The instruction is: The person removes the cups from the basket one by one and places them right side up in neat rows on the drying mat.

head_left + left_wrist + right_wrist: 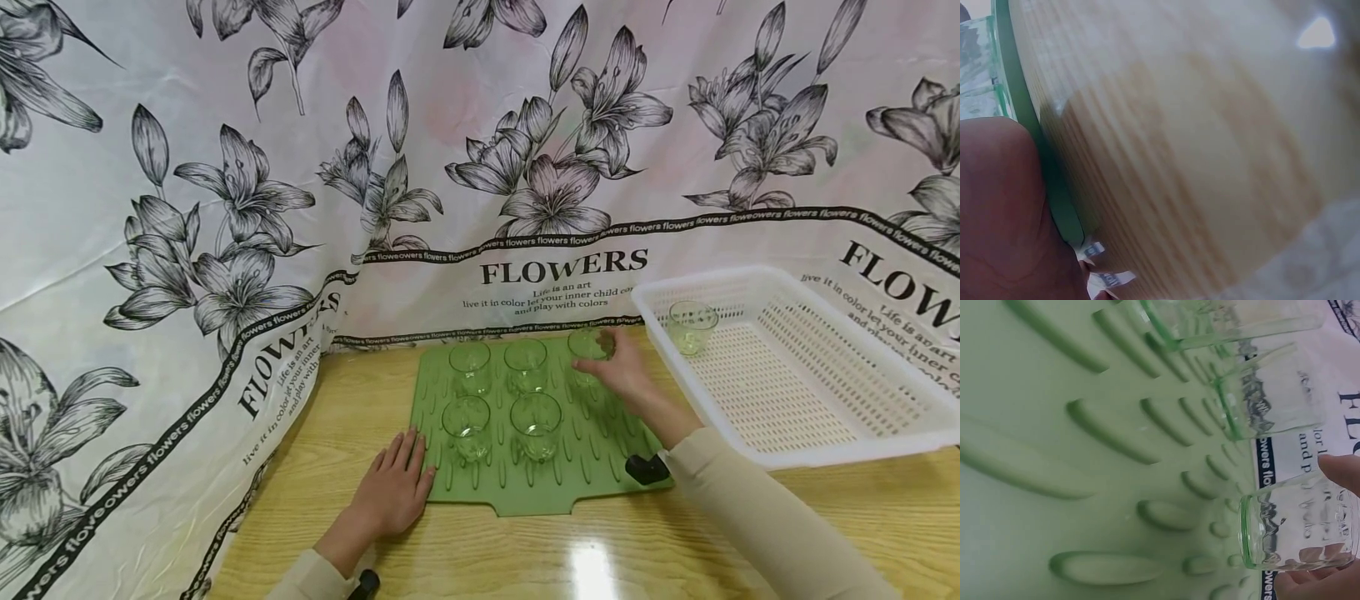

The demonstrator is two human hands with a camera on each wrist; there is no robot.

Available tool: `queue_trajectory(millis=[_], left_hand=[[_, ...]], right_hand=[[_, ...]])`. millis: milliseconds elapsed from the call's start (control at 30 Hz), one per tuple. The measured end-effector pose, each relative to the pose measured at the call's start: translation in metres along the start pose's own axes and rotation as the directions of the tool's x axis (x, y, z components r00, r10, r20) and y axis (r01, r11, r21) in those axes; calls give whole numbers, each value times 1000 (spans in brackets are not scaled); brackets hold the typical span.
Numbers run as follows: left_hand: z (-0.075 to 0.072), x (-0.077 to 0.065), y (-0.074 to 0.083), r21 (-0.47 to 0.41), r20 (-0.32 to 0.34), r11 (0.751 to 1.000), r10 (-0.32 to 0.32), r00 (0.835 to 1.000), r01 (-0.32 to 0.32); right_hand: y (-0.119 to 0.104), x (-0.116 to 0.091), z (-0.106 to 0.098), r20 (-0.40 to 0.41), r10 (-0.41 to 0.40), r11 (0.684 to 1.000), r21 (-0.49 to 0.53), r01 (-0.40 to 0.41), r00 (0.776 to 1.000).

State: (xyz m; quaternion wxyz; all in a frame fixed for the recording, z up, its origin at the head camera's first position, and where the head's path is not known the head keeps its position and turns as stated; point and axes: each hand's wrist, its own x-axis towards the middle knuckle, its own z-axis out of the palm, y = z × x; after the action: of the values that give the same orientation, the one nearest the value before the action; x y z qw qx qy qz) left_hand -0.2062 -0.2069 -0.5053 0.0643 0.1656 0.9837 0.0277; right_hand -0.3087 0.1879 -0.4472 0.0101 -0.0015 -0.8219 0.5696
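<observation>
A clear drinking glass (585,342) is in my right hand (628,371) at the back right of the green ridged drying mat (534,500). In the right wrist view, thumb and fingers grip this glass (1300,528) from either side near its rim, its base close over the mat. Several like glasses stand upright on the mat in two rows, among them a front left glass (467,429) and a front right glass (536,429). My left hand (392,487) lies flat at the mat's left edge, fingers straight, holding nothing.
Right of the mat stands a white plastic basket (750,454) with another glass (692,329) in its back left corner. A flower-printed cloth (420,292) hangs behind and along the left. Beneath everything is a wood-grain table (495,558).
</observation>
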Motion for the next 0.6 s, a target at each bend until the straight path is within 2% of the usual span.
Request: queue_trajectory(millis=[167, 600], left_hand=[[0, 0, 0, -6, 0, 1000, 1, 1000, -1], [3, 1, -1, -10, -17, 1000, 4, 1000, -4]], right_hand=[[9, 4, 3, -5, -18, 1000, -24, 18, 1000], [14, 6, 3, 0, -3, 1000, 16, 3, 1000]])
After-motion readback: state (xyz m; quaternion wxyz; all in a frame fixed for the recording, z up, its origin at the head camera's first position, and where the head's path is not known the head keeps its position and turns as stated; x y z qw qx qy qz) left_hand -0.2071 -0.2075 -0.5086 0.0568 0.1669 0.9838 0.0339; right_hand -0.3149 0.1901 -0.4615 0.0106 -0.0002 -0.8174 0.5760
